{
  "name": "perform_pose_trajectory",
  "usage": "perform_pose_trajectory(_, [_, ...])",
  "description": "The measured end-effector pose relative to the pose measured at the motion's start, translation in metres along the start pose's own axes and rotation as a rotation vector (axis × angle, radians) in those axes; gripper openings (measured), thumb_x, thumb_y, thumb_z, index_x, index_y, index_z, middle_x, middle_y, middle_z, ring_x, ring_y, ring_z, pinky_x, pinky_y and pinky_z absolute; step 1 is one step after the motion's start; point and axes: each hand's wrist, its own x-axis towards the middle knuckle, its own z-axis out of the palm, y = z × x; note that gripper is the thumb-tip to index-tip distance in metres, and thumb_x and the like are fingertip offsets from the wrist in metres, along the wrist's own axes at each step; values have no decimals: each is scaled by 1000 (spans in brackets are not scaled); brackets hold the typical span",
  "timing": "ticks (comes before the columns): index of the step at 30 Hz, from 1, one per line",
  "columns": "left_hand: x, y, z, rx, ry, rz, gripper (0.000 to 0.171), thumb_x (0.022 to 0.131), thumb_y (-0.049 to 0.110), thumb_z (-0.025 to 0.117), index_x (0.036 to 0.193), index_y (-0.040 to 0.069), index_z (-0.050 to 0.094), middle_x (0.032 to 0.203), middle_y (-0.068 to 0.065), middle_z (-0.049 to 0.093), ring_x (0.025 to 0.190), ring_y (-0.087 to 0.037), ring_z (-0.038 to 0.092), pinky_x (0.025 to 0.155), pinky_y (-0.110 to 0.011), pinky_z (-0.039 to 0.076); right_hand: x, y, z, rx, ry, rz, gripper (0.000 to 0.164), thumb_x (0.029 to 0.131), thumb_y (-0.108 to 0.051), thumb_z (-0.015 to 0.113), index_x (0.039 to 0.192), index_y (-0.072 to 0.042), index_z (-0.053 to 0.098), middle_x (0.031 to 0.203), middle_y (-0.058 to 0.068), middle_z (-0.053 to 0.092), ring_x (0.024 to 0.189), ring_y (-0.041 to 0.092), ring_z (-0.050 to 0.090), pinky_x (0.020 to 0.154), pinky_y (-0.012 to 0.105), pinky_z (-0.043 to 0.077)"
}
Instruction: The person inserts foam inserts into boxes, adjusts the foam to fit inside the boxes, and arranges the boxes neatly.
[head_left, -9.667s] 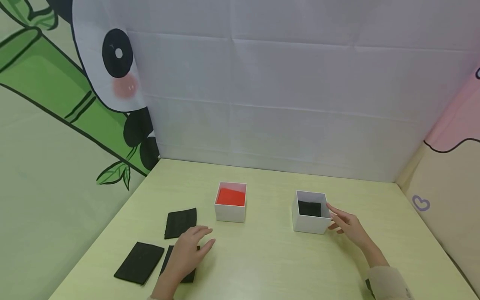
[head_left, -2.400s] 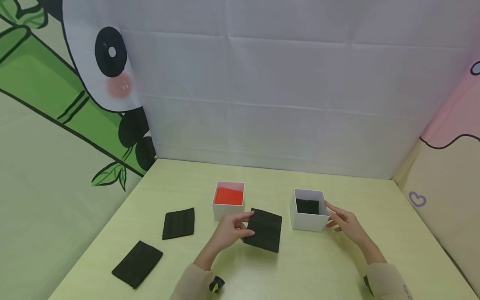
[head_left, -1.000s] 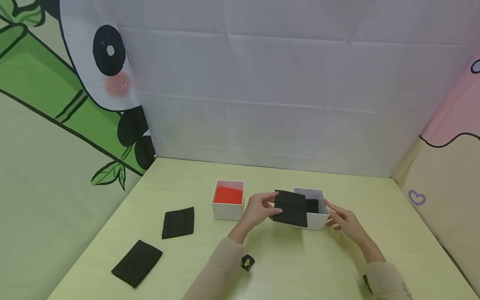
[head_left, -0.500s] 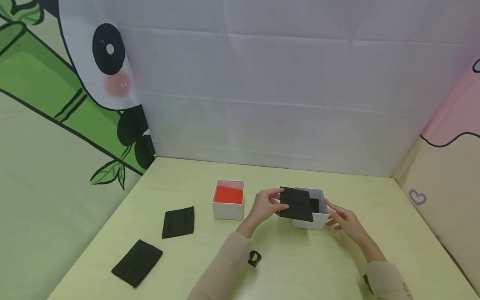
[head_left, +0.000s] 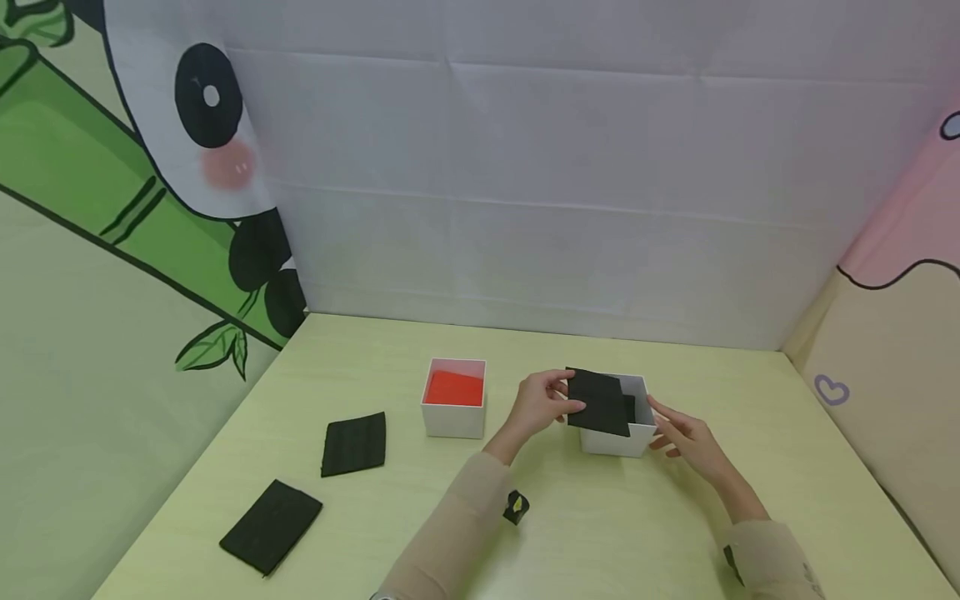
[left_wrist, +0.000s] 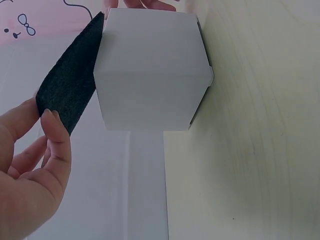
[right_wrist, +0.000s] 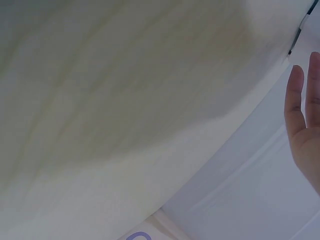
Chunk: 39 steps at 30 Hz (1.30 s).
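Between thumb and fingers, my left hand [head_left: 536, 408] pinches a black fabric square [head_left: 596, 404] by its left edge. The square slants over the left side of a white open-topped box [head_left: 615, 443], overlapping its rim. Another dark piece [head_left: 630, 408] shows inside, partly hidden. In the left wrist view the square [left_wrist: 70, 70] reaches the edge of the box [left_wrist: 155, 100]. My right hand [head_left: 690, 442] rests its fingertips against the box's right side; two straight fingers of that hand [right_wrist: 305, 120] appear in the right wrist view.
A second white box [head_left: 453, 422] holding red material [head_left: 456, 388] stands to the left. Two more black squares, one farther back [head_left: 354, 444] and one nearer [head_left: 272, 527], lie flat on the pale table [head_left: 600, 542]. Printed cloth hangs behind and beside the table.
My left hand picked up one of three black squares at the left, carried it right past the red-filled box and brought it over the right box. My right hand stays at that box's side.
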Motion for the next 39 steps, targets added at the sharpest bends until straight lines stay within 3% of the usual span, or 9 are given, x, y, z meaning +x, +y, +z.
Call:
perform_pose_trajectory(6, [4, -1, 3, 8, -11, -2, 52, 72, 5, 74, 120, 1, 56, 77, -3, 52, 56, -8, 51, 55, -37, 50, 0, 0, 1, 9, -6, -13, 45, 95, -19, 44, 134, 2, 34, 89, 20, 61, 77, 36, 61, 61, 38, 49])
perform_pose_trajectory(13, [9, 0, 10, 25, -9, 1, 51, 71, 5, 74, 119, -1, 56, 76, -2, 52, 54, -7, 52, 55, -39, 50, 0, 1, 1, 4, -7, -9, 45, 95, -19, 44, 133, 3, 34, 86, 14, 62, 75, 34, 62, 60, 37, 49])
perform_pose_trajectory(23, [14, 0, 19, 95, -24, 14, 50, 71, 7, 75, 117, -1, 57, 74, 1, 51, 55, -5, 47, 46, -20, 43, 1, 1, 0, 8, 4, -10, 45, 95, -19, 45, 132, 4, 35, 85, 15, 61, 75, 35, 62, 59, 38, 49])
perform_pose_trajectory(39, [20, -3, 31, 188, -22, 20, 49, 71, 9, 75, 116, -2, 58, 69, 4, 46, 58, -5, 43, 48, -17, 35, 1, 2, 0, 21, 6, -30, 44, 95, -18, 44, 132, 4, 35, 90, 19, 64, 73, 31, 63, 58, 37, 49])
